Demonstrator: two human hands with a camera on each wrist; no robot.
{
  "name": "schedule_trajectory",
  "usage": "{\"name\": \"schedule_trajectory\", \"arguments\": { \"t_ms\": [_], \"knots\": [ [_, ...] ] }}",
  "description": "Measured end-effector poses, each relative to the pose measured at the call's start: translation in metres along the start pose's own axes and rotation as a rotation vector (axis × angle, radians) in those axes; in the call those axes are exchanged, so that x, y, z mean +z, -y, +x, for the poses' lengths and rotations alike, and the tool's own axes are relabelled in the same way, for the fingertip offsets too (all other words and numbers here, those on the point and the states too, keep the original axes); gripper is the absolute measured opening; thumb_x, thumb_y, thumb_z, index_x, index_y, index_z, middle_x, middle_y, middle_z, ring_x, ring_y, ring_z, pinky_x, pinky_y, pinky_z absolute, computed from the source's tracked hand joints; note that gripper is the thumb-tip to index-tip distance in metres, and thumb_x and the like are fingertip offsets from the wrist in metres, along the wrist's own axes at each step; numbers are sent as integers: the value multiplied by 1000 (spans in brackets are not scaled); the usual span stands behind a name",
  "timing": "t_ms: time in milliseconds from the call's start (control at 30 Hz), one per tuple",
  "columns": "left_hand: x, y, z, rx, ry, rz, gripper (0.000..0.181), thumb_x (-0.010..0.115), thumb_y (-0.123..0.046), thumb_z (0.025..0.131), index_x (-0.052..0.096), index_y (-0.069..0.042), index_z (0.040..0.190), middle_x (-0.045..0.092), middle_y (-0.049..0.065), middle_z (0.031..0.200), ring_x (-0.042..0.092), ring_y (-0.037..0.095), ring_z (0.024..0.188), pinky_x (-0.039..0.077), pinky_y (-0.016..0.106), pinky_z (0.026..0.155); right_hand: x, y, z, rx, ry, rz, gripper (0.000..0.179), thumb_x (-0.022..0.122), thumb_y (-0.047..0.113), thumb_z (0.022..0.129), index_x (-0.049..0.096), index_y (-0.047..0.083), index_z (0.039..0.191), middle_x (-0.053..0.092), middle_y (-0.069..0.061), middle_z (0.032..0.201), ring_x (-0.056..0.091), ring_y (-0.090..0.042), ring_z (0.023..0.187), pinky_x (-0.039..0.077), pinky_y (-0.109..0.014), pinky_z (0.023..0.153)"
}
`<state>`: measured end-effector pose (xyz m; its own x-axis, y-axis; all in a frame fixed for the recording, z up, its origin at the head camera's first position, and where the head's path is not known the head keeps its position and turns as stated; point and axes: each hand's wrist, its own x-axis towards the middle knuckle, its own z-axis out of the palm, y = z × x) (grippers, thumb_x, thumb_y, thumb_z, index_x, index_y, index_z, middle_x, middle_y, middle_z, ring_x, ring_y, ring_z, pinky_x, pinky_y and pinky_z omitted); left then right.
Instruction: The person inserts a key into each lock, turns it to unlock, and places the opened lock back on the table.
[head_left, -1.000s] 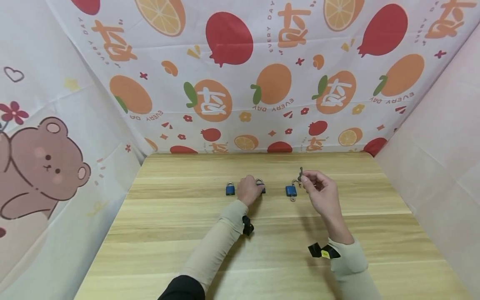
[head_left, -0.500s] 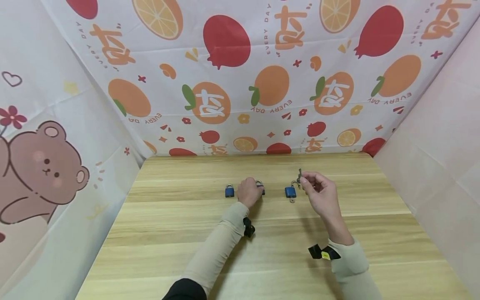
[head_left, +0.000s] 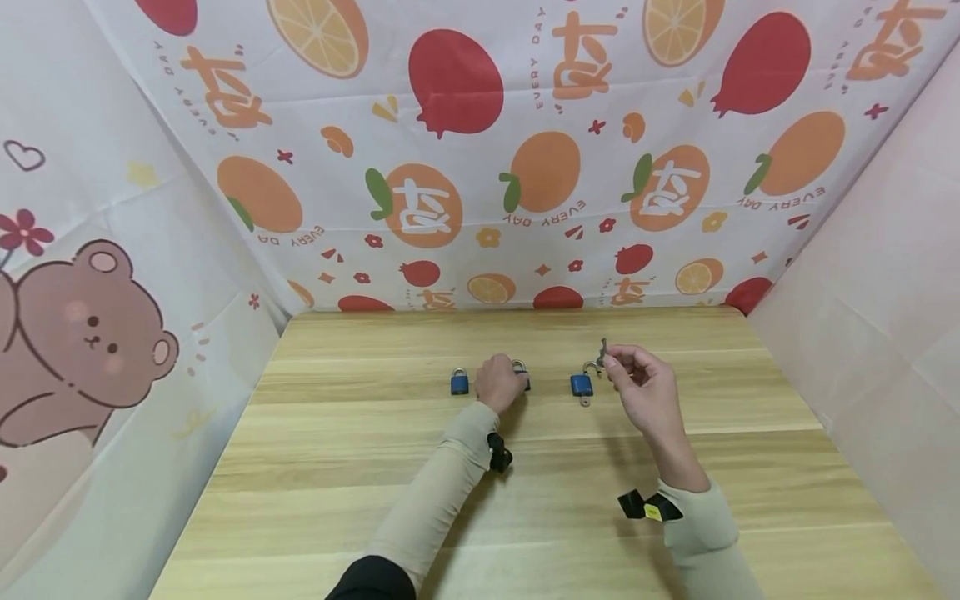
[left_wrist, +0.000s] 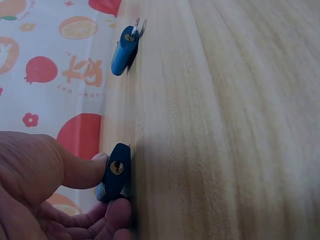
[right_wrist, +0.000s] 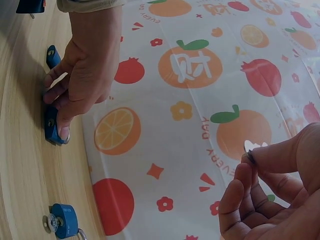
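Note:
Three small blue padlocks stand in a row toward the back of the table (head_left: 450, 500). My left hand (head_left: 498, 383) pinches the middle padlock (left_wrist: 111, 175) between thumb and fingers, its keyhole facing the left wrist camera. To its left stands another padlock (head_left: 459, 382) with its shackle closed. The right padlock (head_left: 581, 384) has its shackle swung open and a key (head_left: 586, 401) in its keyhole. Raised beside that lock, my right hand (head_left: 647, 387) pinches a small grey key (head_left: 603, 347) between thumb and forefinger; the fingers hide part of it.
A white fruit-print cloth (head_left: 480, 267) hangs behind the table's back edge. Plain pale cloth (head_left: 862, 275) rises at the right, and a bear-print cloth (head_left: 97, 333) at the left. Black camera mounts (head_left: 648, 504) sit on both wrists.

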<state>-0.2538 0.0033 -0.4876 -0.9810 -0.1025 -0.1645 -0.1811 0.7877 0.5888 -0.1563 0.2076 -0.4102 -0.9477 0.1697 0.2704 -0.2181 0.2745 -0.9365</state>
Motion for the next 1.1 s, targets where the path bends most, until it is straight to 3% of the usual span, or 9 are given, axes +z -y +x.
{"name": "schedule_trajectory", "arguments": {
  "t_ms": [133,300,500,633,800,900,1000,1100],
  "knots": [
    [1,2,1,10,-14,-40,54,73,-21,89,34,-18,52,32,-5,51,37,15,49,28,29,42,0,0,0,-5,1,-7,18,66,15,99,73,1,109,68,-13,92,60,-9,76,49,-19,64],
    [4,6,3,22,-35,-89,55,77,-23,88,35,-18,53,33,-5,51,39,16,51,32,31,46,0,0,-1,9,4,-8,19,67,16,99,73,2,110,68,-6,90,61,-12,77,49,-19,64],
    [7,8,2,41,-55,-103,58,79,-24,88,35,-17,52,31,-5,48,37,14,48,31,30,48,0,0,-1,8,7,-9,19,67,17,99,73,2,109,68,-7,89,60,-12,75,48,-20,64],
    [8,6,0,64,-60,-106,58,79,-24,89,35,-17,52,32,-6,49,37,12,46,30,28,46,-1,0,-1,21,3,-10,20,66,18,99,72,2,109,67,2,86,61,-13,77,48,-19,64],
    [8,7,-3,103,-86,-152,56,81,-20,87,36,-15,54,32,-5,52,35,11,47,29,26,46,-1,0,-2,16,6,-16,19,66,17,99,72,2,110,67,-1,87,61,-14,76,48,-20,63],
    [10,9,-4,118,-105,-188,44,82,-19,86,48,-10,60,43,-2,58,41,12,54,33,26,51,-1,0,-2,15,10,-17,20,66,17,100,72,2,110,66,1,86,60,-12,76,48,-20,63],
    [11,11,-5,141,-125,-221,23,83,-17,84,65,-4,79,64,5,75,55,16,67,46,30,61,-1,0,-3,21,7,-15,20,66,17,100,72,2,110,65,6,84,60,-11,76,48,-20,64],
    [11,13,-5,161,-138,-256,24,84,-16,83,71,0,95,73,13,93,65,23,82,53,37,74,0,1,-3,22,4,-16,19,66,17,100,72,2,110,66,4,86,60,-12,77,48,-20,64]
  ]
}}
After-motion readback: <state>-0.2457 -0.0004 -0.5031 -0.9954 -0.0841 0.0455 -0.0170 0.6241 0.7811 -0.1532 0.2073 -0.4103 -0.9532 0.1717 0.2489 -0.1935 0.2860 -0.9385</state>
